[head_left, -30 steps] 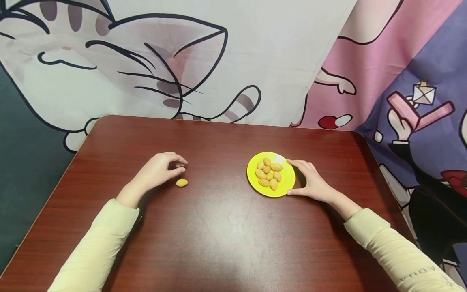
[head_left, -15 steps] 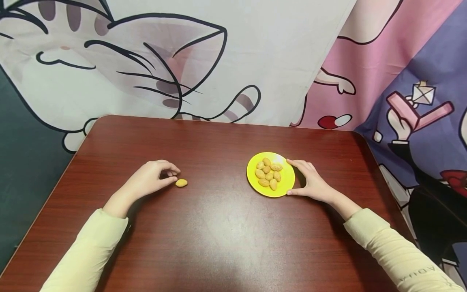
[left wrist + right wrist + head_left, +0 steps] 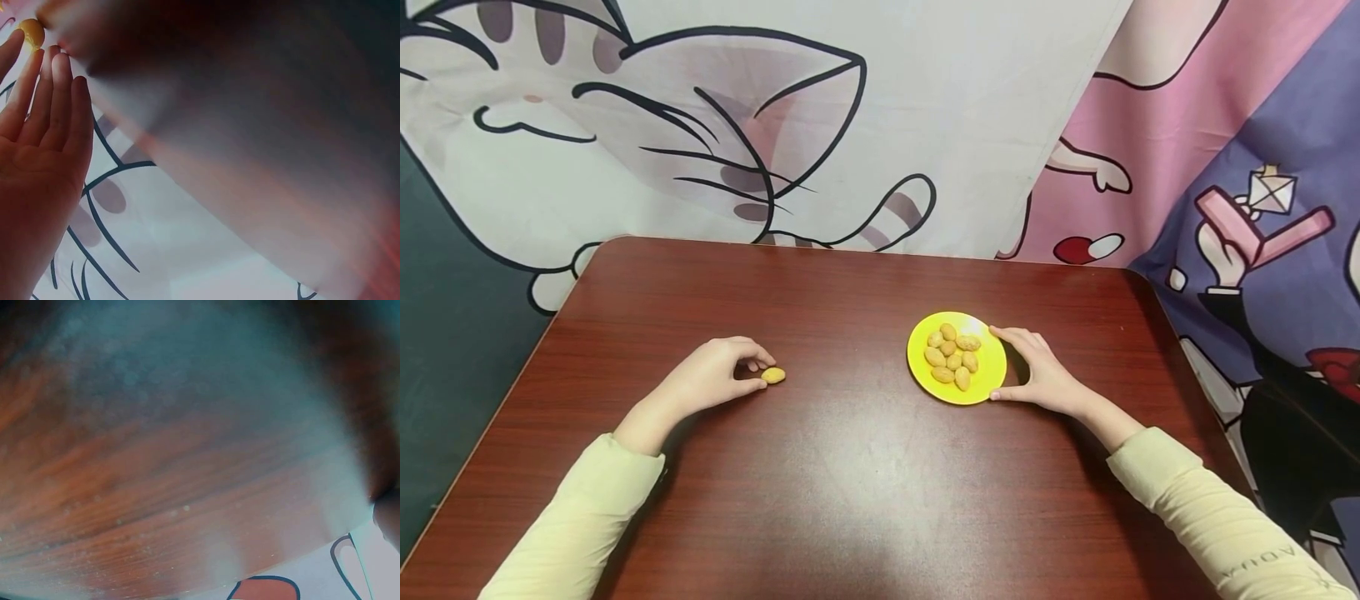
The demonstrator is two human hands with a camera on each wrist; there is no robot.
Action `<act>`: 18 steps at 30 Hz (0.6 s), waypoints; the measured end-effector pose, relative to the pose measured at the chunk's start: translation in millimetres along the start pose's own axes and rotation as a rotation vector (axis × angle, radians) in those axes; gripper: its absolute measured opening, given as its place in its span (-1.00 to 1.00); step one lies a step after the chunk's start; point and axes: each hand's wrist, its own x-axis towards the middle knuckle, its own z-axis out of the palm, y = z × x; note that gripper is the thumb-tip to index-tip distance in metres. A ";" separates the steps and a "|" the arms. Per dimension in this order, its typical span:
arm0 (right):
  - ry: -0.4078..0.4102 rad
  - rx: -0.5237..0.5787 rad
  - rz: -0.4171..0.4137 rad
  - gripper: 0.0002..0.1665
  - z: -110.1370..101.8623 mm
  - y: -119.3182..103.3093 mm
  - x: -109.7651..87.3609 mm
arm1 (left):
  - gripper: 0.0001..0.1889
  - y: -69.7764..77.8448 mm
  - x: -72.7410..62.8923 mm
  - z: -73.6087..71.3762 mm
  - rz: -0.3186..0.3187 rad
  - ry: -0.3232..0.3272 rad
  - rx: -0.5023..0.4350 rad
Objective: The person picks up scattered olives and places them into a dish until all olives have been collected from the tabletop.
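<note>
A small, smooth oval yellow piece (image 3: 773,376), perhaps a small fruit, lies on the table. My left hand (image 3: 707,379) is at its left end, the thumb tip touching it and the other fingers just behind. In the left wrist view the piece (image 3: 31,34) shows at the tips of the thumb and index finger of my left hand (image 3: 47,131). Further right stands a round yellow plate (image 3: 917,379) with several similar oval pieces (image 3: 954,362) on it. My right hand (image 3: 1041,375) holds its right rim, thumb at the front and fingers at the back.
The brown wooden table (image 3: 850,475) fills the foreground. Behind it hangs a white cloth (image 3: 985,125) printed with a cartoon cat, and a pink and purple printed cloth (image 3: 1195,108) hangs at the right. Blurred table surface (image 3: 156,487) fills most of the right wrist view.
My left hand first drew back to the left and down from behind the oval piece, then closed in to touch its left end. The right hand and the plate have stayed put.
</note>
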 end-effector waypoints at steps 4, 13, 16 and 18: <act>-0.004 0.005 0.008 0.26 0.3 0.6 0.0 | -0.78 0.0 1.4 2.4 -0.002 -0.006 0.002; -0.021 0.003 0.029 0.27 0.8 2.5 0.8 | -0.82 0.7 5.9 3.3 -0.002 -0.011 -0.006; -0.021 0.004 0.025 0.27 0.5 2.2 0.9 | -0.83 1.3 7.7 2.7 0.000 -0.012 -0.003; -0.019 0.007 0.022 0.27 0.4 2.1 1.0 | -0.84 1.7 9.0 2.4 0.000 -0.013 -0.003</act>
